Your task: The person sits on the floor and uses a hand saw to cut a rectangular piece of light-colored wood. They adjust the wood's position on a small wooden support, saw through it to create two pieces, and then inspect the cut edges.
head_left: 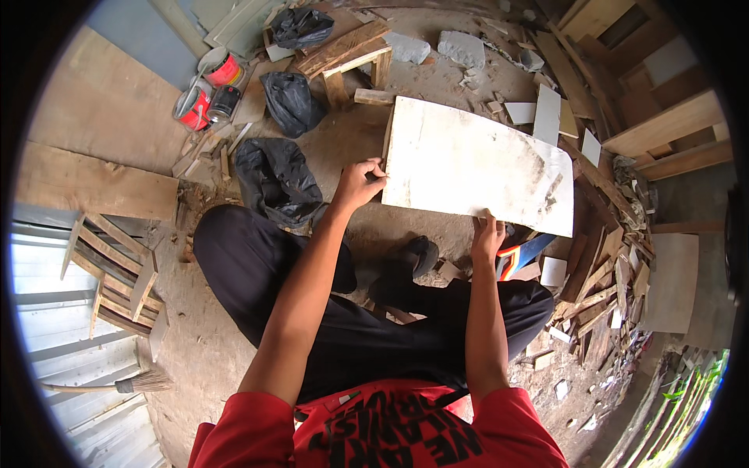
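A white, stained rectangular board [468,160] is held tilted in front of my knees. My left hand [362,184] grips its left edge, the fingers curled behind it. At the near edge, right of the middle, my right hand [488,235] pinches the board with some fingers hidden underneath. A hand saw [524,255] with an orange and white handle and a dark blade lies just right of my right hand, its blade partly under the board.
Black plastic bags [278,181] and red paint cans [193,108] stand at left. A low wooden bench [348,56] is beyond them. Scrap wood [597,265] heaps along the right. Concrete chunks [462,49] lie far ahead. A broom [140,382] and slatted wooden piece [117,273] are at lower left.
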### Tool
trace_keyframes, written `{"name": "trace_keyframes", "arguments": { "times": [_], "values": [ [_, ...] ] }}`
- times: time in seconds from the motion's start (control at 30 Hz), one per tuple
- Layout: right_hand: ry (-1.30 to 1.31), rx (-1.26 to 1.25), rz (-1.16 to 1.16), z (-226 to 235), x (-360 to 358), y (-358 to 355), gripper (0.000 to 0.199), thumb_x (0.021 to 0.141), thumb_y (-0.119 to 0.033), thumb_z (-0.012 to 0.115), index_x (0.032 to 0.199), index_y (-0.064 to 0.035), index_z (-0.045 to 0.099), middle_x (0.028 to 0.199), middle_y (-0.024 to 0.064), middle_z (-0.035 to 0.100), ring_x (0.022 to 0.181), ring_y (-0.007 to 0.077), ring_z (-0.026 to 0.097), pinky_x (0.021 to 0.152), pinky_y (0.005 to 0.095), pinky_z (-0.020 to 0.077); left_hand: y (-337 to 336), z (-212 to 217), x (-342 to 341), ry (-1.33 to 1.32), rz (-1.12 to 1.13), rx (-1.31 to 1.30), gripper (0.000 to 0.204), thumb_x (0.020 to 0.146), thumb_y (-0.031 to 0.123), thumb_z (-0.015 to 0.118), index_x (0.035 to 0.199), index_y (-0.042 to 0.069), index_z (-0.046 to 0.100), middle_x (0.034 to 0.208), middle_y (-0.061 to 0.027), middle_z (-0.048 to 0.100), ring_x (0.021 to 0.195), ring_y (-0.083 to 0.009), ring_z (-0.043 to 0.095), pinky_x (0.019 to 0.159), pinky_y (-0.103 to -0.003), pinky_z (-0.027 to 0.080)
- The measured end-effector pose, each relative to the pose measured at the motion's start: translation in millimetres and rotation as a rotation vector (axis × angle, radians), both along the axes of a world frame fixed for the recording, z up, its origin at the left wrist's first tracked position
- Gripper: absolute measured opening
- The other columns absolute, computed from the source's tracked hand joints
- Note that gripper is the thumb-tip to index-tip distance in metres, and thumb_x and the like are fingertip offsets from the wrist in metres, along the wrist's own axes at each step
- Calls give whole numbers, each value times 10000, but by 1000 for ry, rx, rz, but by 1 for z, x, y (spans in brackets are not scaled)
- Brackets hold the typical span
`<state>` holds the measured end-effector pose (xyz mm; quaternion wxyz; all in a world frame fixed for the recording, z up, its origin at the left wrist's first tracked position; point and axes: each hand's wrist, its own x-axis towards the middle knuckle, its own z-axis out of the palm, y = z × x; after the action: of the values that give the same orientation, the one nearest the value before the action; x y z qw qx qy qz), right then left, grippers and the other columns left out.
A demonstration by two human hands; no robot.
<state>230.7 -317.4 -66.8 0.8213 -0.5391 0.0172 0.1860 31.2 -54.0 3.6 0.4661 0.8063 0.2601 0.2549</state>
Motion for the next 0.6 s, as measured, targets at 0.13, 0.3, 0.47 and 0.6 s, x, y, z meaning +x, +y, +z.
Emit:
{"name": "trace_keyframes", "arguments": {
  "times": [0.13,0.3,0.47,0.6],
  "values": [
    [-27,43,-2,-4,1,1,204,901,-143,652,1056,-40,569,1063,70,622,1003,184,599,924,389,483,-1,0,4,-10,15,50,150,762,90,737,829,-24,665,1043,-228,683,1130,-308,618,864,-349,492],
    [-86,4,71,-6,4,2,550,935,-133,610,1331,113,320,1291,220,517,1234,281,516,1045,431,432,0,-7,9,-38,66,44,161,788,98,726,875,-26,669,1065,-226,679,985,-284,681,791,-338,505],
    [-44,11,-6,5,3,9,201,917,-171,655,1043,-42,569,1090,71,628,1051,171,590,933,357,485,0,-9,9,-44,53,-13,162,792,98,728,886,-22,673,1109,-226,668,916,-254,695,770,-326,508],
    [-56,-8,27,13,5,14,221,923,-177,651,1070,-35,569,1115,78,622,1090,181,585,942,367,484,4,-13,7,-22,61,-4,163,792,98,732,888,-21,675,1130,-229,660,937,-252,690,780,-326,506]
  ]
}}
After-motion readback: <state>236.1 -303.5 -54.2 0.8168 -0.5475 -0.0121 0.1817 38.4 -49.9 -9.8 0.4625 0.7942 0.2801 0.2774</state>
